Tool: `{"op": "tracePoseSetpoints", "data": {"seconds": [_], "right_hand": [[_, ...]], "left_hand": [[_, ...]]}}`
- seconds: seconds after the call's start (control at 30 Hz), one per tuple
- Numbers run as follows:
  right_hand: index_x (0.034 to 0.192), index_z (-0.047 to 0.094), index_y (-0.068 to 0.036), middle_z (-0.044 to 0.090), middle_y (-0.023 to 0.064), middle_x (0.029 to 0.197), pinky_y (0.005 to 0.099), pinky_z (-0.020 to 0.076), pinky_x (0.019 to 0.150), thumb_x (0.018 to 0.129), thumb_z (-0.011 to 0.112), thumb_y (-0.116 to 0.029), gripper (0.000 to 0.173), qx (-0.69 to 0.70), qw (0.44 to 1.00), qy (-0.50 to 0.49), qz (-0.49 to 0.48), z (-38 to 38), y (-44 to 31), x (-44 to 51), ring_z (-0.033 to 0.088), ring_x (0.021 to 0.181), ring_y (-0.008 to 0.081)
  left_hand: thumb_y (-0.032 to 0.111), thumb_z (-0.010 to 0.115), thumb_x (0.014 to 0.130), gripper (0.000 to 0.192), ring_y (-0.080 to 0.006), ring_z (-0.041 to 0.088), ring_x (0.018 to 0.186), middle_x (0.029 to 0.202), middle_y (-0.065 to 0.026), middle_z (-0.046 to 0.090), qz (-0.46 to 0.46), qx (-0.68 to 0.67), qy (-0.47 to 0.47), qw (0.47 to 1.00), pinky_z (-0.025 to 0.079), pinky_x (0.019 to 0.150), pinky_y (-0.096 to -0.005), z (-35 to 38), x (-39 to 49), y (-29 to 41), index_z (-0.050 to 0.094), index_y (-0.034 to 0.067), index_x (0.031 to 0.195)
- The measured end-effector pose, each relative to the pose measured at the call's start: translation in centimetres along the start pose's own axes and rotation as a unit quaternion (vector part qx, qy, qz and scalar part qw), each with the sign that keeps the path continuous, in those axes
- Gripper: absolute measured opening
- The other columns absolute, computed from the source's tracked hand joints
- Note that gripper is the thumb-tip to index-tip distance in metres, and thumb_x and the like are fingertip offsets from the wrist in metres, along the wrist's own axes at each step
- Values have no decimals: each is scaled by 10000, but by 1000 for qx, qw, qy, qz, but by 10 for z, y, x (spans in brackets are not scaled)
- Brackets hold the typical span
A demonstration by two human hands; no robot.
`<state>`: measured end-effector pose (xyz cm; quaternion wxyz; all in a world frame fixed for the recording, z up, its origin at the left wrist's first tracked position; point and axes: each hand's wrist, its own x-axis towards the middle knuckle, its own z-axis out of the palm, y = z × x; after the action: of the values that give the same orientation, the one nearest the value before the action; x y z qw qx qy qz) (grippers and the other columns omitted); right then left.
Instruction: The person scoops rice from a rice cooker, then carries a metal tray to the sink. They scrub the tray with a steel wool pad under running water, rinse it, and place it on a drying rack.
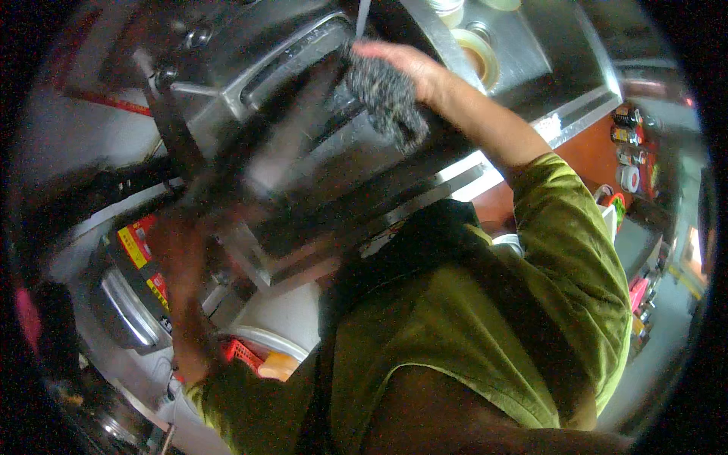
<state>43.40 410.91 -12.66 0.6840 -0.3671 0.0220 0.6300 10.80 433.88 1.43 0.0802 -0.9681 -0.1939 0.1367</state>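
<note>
A stainless-steel sink lies before me. My right hand reaches over it, its fingers closed on a wet-looking, crumpled, speckled grey cloth. A thin pale vertical streak, a spout or running water, comes down right by the fingers. The cloth hangs over the sink's dark inside. My left hand is at the near left, dark and motion-blurred. Around it spreads a large dark blurred shape. Whether that hand grips this shape cannot be made out.
A yellowish bowl and stacked white bowls stand on the steel counter at upper right. Several bottles and jars are farther right. Metal taps rise at upper left. A red plastic basket sits low at left.
</note>
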Motion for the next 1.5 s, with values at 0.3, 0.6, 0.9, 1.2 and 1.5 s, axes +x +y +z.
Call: {"op": "tracePoseSetpoints", "data": {"seconds": [0.3,0.6,0.9,1.2,1.5], "right_hand": [[1067,638,-65,664,85,1040,363,536,772,833,649,-255,302,8,984,80,-159,-28,-65,-54,645,908,188],[978,606,-25,645,115,804,355,526,612,851,601,-288,292,-75,949,162,-258,20,-104,-146,628,678,241],[938,612,-6,604,137,834,395,475,675,838,621,-398,404,-769,373,456,-247,4,-100,-86,600,772,284],[945,697,-224,523,73,1102,481,374,842,744,601,-537,385,-869,270,322,-261,11,5,26,461,1088,276],[905,648,-109,535,83,1059,433,404,796,589,726,-280,368,-873,360,178,-275,-28,29,-80,504,947,288]], "left_hand": [[432,393,955,546,-269,517,1096,1235,-153,536,-380,-645,192,635,401,927,-362,32,6,-4,461,19,1305],[404,408,964,435,-250,554,1000,1115,-87,591,-358,-826,50,432,465,878,-393,93,89,43,515,66,1216],[443,379,969,474,-233,541,1087,1222,-63,567,-198,-935,-72,286,447,924,-377,168,187,152,522,84,1244],[486,387,954,535,-228,530,1113,1267,-61,537,-245,-913,-78,318,431,942,-365,185,216,172,472,80,1293],[410,533,916,411,-242,596,957,1073,-70,634,-270,-917,-75,285,491,834,-386,201,237,137,587,69,1138]]}}
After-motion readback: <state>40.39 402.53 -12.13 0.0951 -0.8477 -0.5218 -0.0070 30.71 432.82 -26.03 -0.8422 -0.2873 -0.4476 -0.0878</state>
